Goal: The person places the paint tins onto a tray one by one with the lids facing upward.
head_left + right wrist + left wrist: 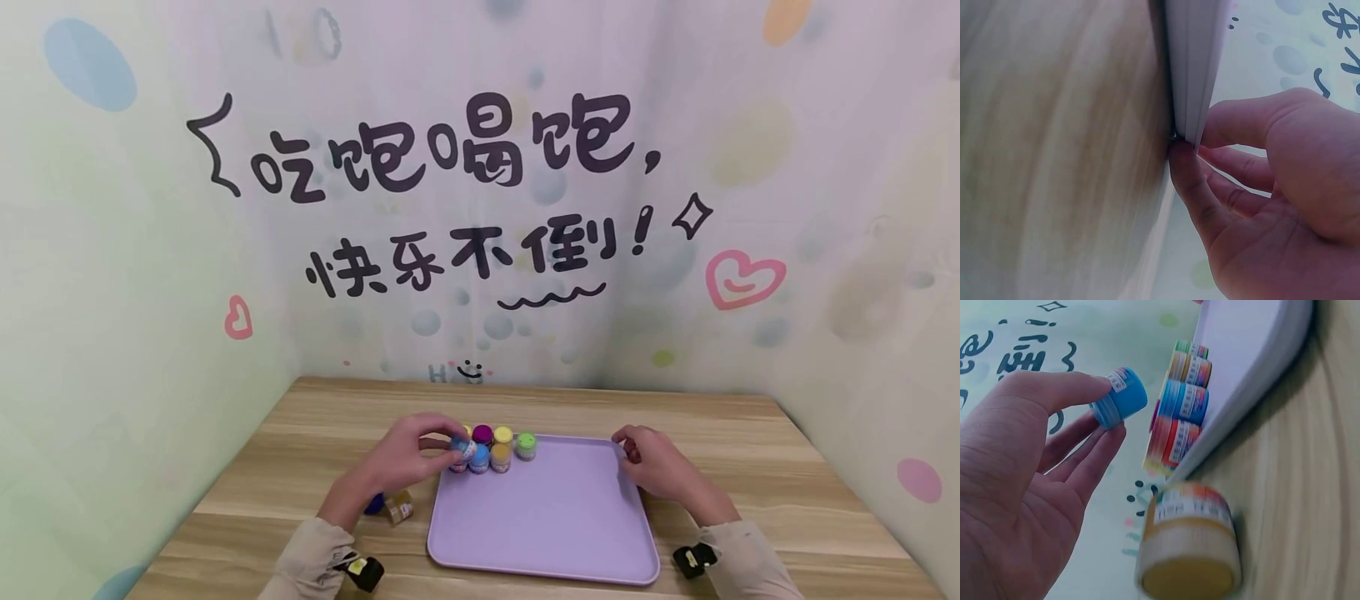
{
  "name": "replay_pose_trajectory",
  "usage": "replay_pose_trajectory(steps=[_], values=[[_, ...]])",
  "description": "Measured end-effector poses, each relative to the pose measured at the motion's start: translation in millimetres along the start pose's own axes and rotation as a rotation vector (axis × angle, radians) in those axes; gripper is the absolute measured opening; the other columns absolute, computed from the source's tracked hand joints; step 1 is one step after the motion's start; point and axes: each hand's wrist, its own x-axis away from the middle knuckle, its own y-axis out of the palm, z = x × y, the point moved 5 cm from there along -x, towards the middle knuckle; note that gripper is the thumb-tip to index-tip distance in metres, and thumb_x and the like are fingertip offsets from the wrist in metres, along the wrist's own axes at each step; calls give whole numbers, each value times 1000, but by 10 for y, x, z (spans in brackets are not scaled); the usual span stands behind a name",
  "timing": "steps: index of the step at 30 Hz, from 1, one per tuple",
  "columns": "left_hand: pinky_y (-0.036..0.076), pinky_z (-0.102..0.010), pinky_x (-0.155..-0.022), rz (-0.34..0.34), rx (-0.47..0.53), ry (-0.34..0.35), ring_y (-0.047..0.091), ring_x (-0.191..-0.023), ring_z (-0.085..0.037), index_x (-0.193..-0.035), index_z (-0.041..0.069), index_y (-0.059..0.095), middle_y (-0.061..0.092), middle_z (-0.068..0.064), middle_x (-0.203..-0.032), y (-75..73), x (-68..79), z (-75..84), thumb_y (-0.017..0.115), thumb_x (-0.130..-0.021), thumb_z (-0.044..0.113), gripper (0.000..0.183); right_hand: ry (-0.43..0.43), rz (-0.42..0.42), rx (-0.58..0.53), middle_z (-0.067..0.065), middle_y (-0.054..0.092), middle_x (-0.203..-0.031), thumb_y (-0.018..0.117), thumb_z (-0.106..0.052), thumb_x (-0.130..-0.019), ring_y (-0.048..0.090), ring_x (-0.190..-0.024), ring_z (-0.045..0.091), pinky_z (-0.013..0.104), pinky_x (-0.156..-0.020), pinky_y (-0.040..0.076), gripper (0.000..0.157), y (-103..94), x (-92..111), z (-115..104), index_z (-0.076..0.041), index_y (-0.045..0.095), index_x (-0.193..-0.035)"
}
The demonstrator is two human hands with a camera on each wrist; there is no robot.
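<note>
Between thumb and fingertips, my left hand [408, 454] pinches a small light blue paint jar [1127, 397], tilted, over the far left corner of the purple tray [547, 517]. Several paint jars stand in that corner: purple [482, 434], yellow [503, 436], green [527, 447], blue [478, 458], ochre [500, 457] and red [1172, 440]. My right hand [660, 467] grips the tray's rim at the far right corner. The right wrist view has the thumb on one side of the rim and a finger against its underside.
Left of the tray, an ochre paint jar [400, 506] lies on its side on the wooden table [247, 517]. A dark blue jar [375, 503] is beside it, partly hidden by the left wrist. A printed curtain [480, 333] hangs behind the table.
</note>
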Motion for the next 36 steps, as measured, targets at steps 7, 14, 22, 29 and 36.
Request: replay_pose_trajectory(steps=[7,14,22,29,36], values=[[62,-46,-104,-6,-35,12,70,-125,-26,-118,14,78,71,-4,-130,98,-123,50,79,-97,4,23,4,-6,-7,6,65,-93,76,3,-91,58,-85,17,28,-69,52,30,-18,9,-18,6,71,-120],[66,-42,-97,-7,-90,61,73,-122,-27,-121,12,77,73,-6,-131,204,-206,80,79,-97,3,26,-3,-2,5,6,65,-93,76,2,-91,58,-84,17,28,-68,52,30,-12,7,-9,6,71,-120],[64,-40,-99,-8,-51,83,75,-119,-31,-123,7,75,74,-11,-129,319,-281,105,79,-96,-1,29,-3,0,4,5,66,-93,77,2,-91,59,-85,17,29,-69,53,29,-10,-3,-9,5,71,-120],[64,-38,-99,-20,-86,112,75,-119,-28,-124,7,75,75,-12,-128,435,-344,139,78,-96,0,29,1,-10,2,6,66,-94,76,1,-92,59,-86,17,29,-69,53,29,0,-9,9,5,71,-120],[63,-37,-102,-34,-141,118,74,-121,-24,-124,7,75,75,-9,-130,557,-427,205,79,-95,-1,30,-1,-8,0,5,66,-94,75,2,-91,59,-86,16,29,-69,53,29,-1,-10,5,5,71,-120]])
